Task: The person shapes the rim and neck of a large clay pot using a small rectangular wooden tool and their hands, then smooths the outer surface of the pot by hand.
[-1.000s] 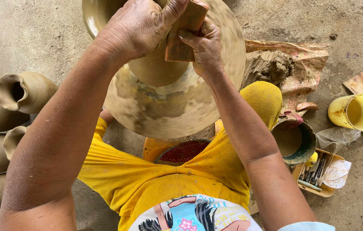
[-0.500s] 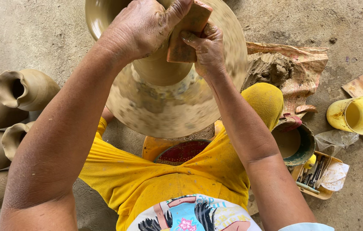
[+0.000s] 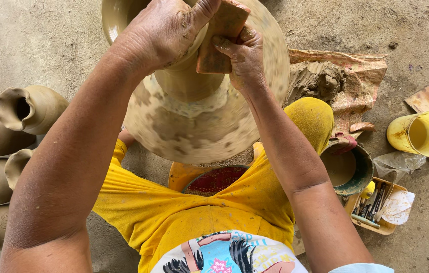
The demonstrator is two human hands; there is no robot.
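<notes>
Left hand [image 3: 166, 33] cupped around clay pot [image 3: 184, 76] on wheel [image 3: 199, 126]; right hand [image 3: 245, 58], just beside, gripping flat brown shaping block [image 3: 222, 40] against pot.

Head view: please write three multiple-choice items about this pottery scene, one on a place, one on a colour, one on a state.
1. Where do the unfired grey-brown clay jugs lie?
A. on the floor, at the picture's left
B. on the wheel
C. inside the bucket

2. What colour is the plastic bucket at the picture's right?
A. blue
B. yellow
C. white

3. What does the right hand do?
A. rests empty on the floor
B. presses a flat brown shaping block to the wet clay pot
C. lifts a brush

Key: 1 A, the jugs lie on their sides on the ground. 2 B, its wall and inside are yellow. 3 B, the fingers grip the block against the pot, opposite the left hand.
</notes>
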